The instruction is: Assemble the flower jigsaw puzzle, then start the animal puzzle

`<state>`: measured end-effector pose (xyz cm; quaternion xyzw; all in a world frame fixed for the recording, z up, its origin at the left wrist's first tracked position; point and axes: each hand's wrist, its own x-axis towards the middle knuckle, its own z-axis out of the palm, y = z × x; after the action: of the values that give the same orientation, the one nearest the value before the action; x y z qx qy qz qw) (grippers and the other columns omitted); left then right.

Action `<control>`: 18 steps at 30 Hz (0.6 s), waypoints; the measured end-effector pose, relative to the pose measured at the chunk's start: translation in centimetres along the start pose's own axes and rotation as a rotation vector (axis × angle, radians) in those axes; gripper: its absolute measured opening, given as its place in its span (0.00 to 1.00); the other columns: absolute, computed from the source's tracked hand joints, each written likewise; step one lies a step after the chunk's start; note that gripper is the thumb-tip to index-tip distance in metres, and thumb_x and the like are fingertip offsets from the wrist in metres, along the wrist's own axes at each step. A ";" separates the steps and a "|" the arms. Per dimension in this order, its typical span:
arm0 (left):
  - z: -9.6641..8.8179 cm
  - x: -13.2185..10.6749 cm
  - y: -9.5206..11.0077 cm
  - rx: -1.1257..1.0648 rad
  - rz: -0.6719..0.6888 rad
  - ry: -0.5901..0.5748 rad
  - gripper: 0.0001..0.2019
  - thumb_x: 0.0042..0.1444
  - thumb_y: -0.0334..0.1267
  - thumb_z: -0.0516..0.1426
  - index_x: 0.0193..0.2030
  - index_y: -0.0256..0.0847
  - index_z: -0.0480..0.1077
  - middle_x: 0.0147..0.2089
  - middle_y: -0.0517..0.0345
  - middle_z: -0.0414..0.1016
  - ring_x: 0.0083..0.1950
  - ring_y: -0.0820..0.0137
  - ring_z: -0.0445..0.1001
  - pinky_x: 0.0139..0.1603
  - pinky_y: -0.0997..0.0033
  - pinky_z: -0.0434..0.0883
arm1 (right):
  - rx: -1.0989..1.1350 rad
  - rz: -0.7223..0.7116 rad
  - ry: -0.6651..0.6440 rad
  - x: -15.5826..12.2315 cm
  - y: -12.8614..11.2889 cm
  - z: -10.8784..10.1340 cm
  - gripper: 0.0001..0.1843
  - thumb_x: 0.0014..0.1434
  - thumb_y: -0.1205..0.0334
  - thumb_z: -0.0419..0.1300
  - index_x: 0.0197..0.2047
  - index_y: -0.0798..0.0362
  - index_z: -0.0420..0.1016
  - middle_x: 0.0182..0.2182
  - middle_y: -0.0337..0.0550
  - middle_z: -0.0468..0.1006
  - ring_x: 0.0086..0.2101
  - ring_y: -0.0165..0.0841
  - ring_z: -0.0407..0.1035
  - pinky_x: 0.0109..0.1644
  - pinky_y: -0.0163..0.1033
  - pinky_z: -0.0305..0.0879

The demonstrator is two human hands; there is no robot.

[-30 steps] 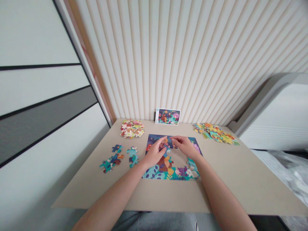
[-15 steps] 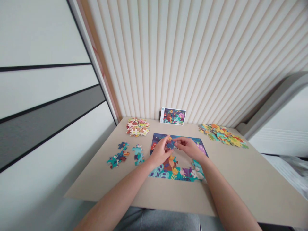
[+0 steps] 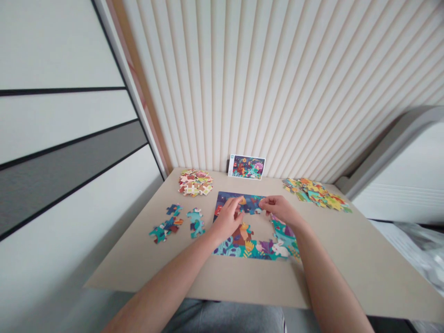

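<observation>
A partly assembled jigsaw puzzle lies on the table, with a bare gap in its middle. My left hand rests over its left part, thumb and index finger apart beside the dark blue upper pieces, and nothing shows between them. At the upper right of the puzzle, my right hand has its fingertips pinched at the edge of the dark blue section, on a puzzle piece there. My hands hide parts of the puzzle's left and right sides.
Loose and joined puzzle pieces lie left of the puzzle, with another cluster farther left. A reddish pile sits back left, a yellow-green pile back right. A picture card leans against the ribbed wall panel.
My right hand has moved right, away from my left hand, uncovering dark blue pieces between them. My left hand stays nearly in place. The view has shifted slightly.
</observation>
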<state>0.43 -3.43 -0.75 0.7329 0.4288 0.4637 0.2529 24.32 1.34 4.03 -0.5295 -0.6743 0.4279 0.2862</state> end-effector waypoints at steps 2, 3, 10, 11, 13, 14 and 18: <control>-0.4 -0.1 0.5 0.124 0.067 -0.032 0.23 0.64 0.29 0.54 0.65 0.46 0.65 0.60 0.48 0.69 0.60 0.62 0.72 0.64 0.56 0.71 | 0.043 0.073 0.037 0.0 0.3 -0.9 0.17 0.50 0.48 0.69 0.31 0.55 0.79 0.20 0.38 0.76 0.20 0.28 0.66 0.23 0.32 0.59; -0.6 -0.1 0.7 0.169 0.094 -0.055 0.21 0.65 0.29 0.53 0.64 0.46 0.66 0.59 0.48 0.69 0.62 0.61 0.70 0.65 0.55 0.69 | 0.064 0.106 0.033 -0.1 0.4 -1.2 0.17 0.49 0.49 0.69 0.33 0.55 0.79 0.19 0.37 0.75 0.19 0.28 0.65 0.22 0.32 0.57; -0.5 -0.5 1.2 0.312 0.207 -0.233 0.15 0.64 0.31 0.55 0.55 0.42 0.75 0.55 0.49 0.73 0.59 0.61 0.71 0.63 0.58 0.69 | -0.001 0.175 -0.118 -0.4 1.0 -0.8 0.15 0.48 0.55 0.69 0.38 0.55 0.79 0.19 0.37 0.77 0.18 0.28 0.67 0.22 0.31 0.62; -0.5 -0.5 1.3 0.327 0.221 -0.253 0.15 0.64 0.31 0.55 0.55 0.43 0.75 0.55 0.49 0.73 0.59 0.61 0.71 0.62 0.58 0.69 | -0.029 0.167 -0.131 -0.4 1.2 -0.5 0.12 0.48 0.56 0.69 0.34 0.54 0.79 0.20 0.38 0.78 0.19 0.29 0.68 0.23 0.32 0.65; -0.5 -0.6 1.4 0.356 0.251 -0.295 0.15 0.65 0.32 0.56 0.56 0.44 0.75 0.56 0.50 0.74 0.59 0.60 0.71 0.62 0.57 0.69 | -0.083 0.164 -0.148 -0.2 1.6 -0.2 0.10 0.48 0.56 0.69 0.29 0.54 0.79 0.21 0.39 0.79 0.20 0.30 0.70 0.25 0.33 0.68; -0.5 -0.7 1.4 0.370 0.264 -0.314 0.15 0.65 0.33 0.56 0.56 0.45 0.75 0.56 0.50 0.74 0.59 0.60 0.71 0.62 0.57 0.69 | -0.101 0.165 -0.153 -0.2 1.7 0.0 0.09 0.49 0.56 0.68 0.28 0.54 0.79 0.21 0.39 0.79 0.20 0.30 0.70 0.25 0.34 0.68; -0.5 -0.8 1.3 0.416 0.306 -0.372 0.15 0.65 0.35 0.57 0.57 0.45 0.75 0.59 0.50 0.74 0.61 0.60 0.71 0.65 0.54 0.66 | -0.125 0.155 -0.171 -0.2 1.3 0.4 0.10 0.49 0.56 0.68 0.24 0.53 0.79 0.20 0.40 0.80 0.19 0.31 0.70 0.23 0.33 0.67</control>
<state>0.36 -4.80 0.08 0.8971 0.3456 0.2569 0.0991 24.62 1.08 2.69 -0.5585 -0.6785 0.4496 0.1601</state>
